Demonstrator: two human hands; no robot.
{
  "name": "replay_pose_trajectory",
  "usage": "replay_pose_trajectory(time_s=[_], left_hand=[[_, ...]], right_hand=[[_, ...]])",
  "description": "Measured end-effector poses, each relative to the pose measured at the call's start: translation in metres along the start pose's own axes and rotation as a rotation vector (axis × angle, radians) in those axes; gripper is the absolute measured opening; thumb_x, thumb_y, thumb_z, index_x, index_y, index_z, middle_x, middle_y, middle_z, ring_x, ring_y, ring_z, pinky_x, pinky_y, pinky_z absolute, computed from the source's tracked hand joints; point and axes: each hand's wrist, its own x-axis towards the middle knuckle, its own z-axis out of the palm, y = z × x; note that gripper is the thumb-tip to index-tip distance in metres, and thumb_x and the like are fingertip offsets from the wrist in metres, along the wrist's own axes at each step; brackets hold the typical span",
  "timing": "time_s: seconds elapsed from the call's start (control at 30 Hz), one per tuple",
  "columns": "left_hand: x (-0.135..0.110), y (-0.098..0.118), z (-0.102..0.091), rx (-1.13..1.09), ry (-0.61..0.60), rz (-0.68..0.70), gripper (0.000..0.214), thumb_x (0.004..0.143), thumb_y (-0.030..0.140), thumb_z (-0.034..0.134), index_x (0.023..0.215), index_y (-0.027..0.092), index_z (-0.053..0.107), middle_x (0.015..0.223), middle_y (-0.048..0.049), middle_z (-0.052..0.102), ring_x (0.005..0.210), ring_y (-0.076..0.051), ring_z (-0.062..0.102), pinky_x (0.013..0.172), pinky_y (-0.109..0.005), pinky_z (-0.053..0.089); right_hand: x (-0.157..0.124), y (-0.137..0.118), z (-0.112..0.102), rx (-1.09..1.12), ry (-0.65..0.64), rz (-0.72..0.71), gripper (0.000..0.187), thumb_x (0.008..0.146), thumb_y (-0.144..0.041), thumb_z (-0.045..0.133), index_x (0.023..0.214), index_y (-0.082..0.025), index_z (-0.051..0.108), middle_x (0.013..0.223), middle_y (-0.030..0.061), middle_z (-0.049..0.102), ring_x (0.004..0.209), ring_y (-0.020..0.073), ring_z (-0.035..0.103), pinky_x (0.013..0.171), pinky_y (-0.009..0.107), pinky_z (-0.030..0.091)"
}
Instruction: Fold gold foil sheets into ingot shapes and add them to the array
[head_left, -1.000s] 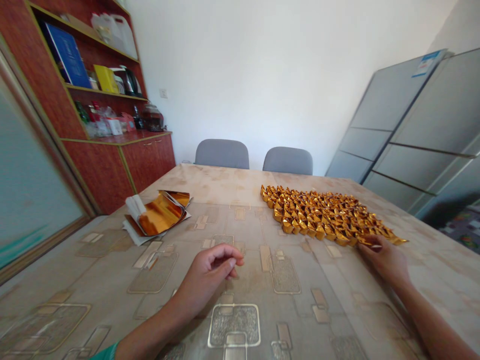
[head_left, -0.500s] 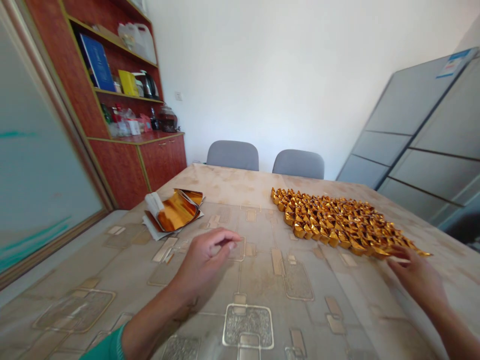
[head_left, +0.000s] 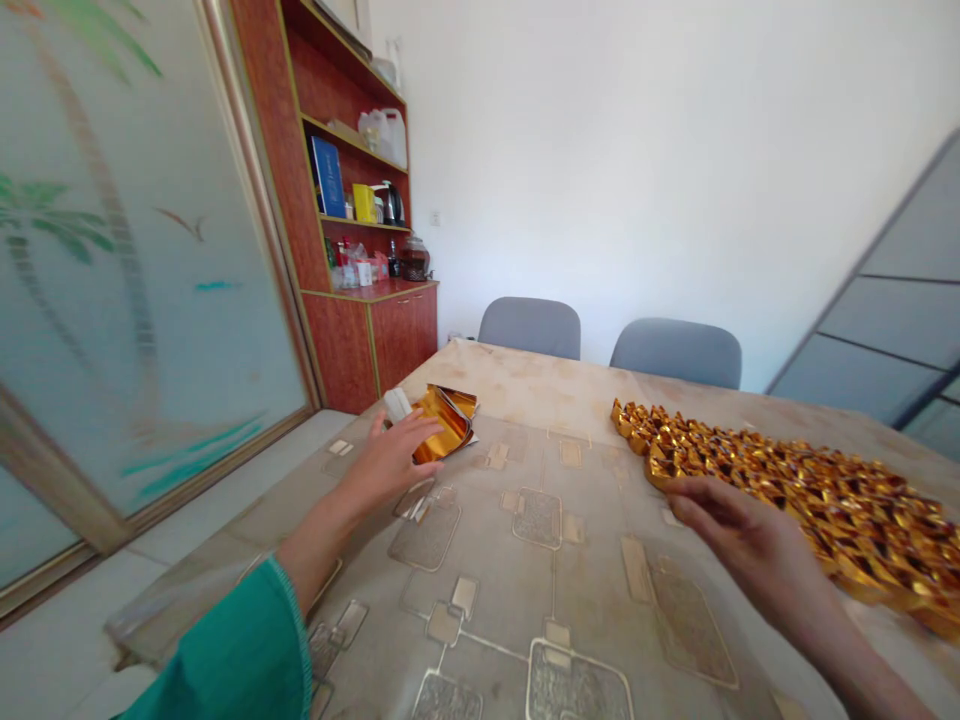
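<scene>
My left hand [head_left: 397, 452] reaches over a stack of gold foil paper sheets [head_left: 445, 428] on the left of the table. Its fingers are spread and overlap the near left part of the stack; whether they touch it I cannot tell. A white folded piece [head_left: 397, 403] lies at the stack's left end. My right hand [head_left: 739, 530] hovers near the left front of the rows of folded gold foil ingots [head_left: 795, 480]. The thumb and fingers of that hand are drawn together, with nothing visible in them.
A patterned cover lies over the table [head_left: 480, 560]. Two grey chairs [head_left: 531, 326] stand at the far side. A red wooden cabinet [head_left: 405, 340] with shelves is at the back left, beside a frosted glass door [head_left: 217, 300]. Grey panelled doors [head_left: 892, 300] stand on the right.
The view has swung left. My left hand has moved from the table's middle to the foil sheets and spread its fingers. My right hand has shifted left along the ingots, and its fingers have closed.
</scene>
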Motion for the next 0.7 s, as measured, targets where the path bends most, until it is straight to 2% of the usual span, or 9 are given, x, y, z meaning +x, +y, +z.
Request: replay_pose_trajectory(time_s=[0.07, 0.17, 0.3, 0.4, 0.53, 0.63, 0.7], left_hand=[[-0.003, -0.005, 0.003, 0.03, -0.053, 0.022, 0.046, 0.075, 0.023, 0.065, 0.121, 0.024, 0.062, 0.133, -0.0102, 0.059, 0.133, -0.033, 0.042, 0.112, -0.061, 0.0], [-0.005, -0.01, 0.007, 0.086, -0.061, -0.006, 0.039, 0.076, 0.01, 0.059, 0.11, 0.026, 0.068, 0.126, -0.0106, 0.064, 0.127, -0.033, 0.049, 0.11, -0.064, 0.003], [-0.004, -0.009, 0.011, 0.119, -0.025, -0.029, 0.032, 0.082, 0.007, 0.052, 0.098, 0.026, 0.072, 0.123, -0.0101, 0.066, 0.123, -0.032, 0.052, 0.109, -0.064, 0.01], [-0.002, -0.004, 0.009, 0.115, -0.026, -0.024, 0.03, 0.085, 0.009, 0.049, 0.086, 0.025, 0.074, 0.116, -0.0079, 0.07, 0.117, -0.031, 0.055, 0.107, -0.06, 0.017], [-0.002, 0.004, -0.001, 0.108, -0.024, -0.03, 0.026, 0.086, 0.015, 0.05, 0.081, 0.023, 0.074, 0.101, -0.007, 0.074, 0.101, -0.029, 0.062, 0.102, -0.051, 0.028], [-0.003, 0.006, -0.006, 0.093, -0.023, -0.054, 0.022, 0.085, 0.023, 0.054, 0.077, 0.022, 0.074, 0.085, -0.0069, 0.075, 0.084, -0.027, 0.065, 0.09, -0.042, 0.038], [-0.004, 0.005, -0.005, 0.064, -0.016, -0.086, 0.022, 0.084, 0.029, 0.056, 0.076, 0.021, 0.074, 0.081, -0.0076, 0.074, 0.078, -0.027, 0.064, 0.079, -0.037, 0.041]], right_hand=[[0.0, -0.02, 0.029, 0.055, -0.139, -0.094, 0.025, 0.082, -0.039, 0.053, 0.086, -0.021, 0.07, 0.085, 0.0076, 0.074, 0.076, 0.0245, 0.068, 0.067, 0.035, 0.053], [-0.008, -0.033, 0.06, 0.127, -0.285, -0.165, 0.022, 0.086, -0.031, 0.049, 0.083, -0.02, 0.068, 0.077, 0.0052, 0.072, 0.068, 0.0207, 0.066, 0.063, 0.032, 0.052], [-0.022, -0.032, 0.072, 0.181, -0.425, -0.157, 0.022, 0.087, -0.02, 0.047, 0.082, -0.02, 0.068, 0.081, 0.004, 0.072, 0.075, 0.0198, 0.066, 0.068, 0.03, 0.051], [-0.027, -0.03, 0.07, 0.193, -0.433, -0.134, 0.022, 0.086, -0.018, 0.046, 0.083, -0.019, 0.068, 0.08, 0.0031, 0.072, 0.075, 0.0193, 0.065, 0.069, 0.029, 0.05], [-0.025, -0.026, 0.066, 0.217, -0.398, -0.14, 0.021, 0.086, -0.018, 0.047, 0.083, -0.019, 0.068, 0.08, 0.0031, 0.071, 0.074, 0.0193, 0.065, 0.067, 0.029, 0.049], [-0.016, -0.014, 0.056, 0.221, -0.311, -0.108, 0.02, 0.086, -0.028, 0.051, 0.081, -0.019, 0.068, 0.075, 0.0042, 0.07, 0.068, 0.0201, 0.063, 0.062, 0.031, 0.048], [-0.009, -0.004, 0.044, 0.243, -0.199, -0.051, 0.019, 0.082, -0.034, 0.057, 0.083, -0.019, 0.069, 0.075, 0.0046, 0.069, 0.065, 0.02, 0.061, 0.06, 0.031, 0.047]])
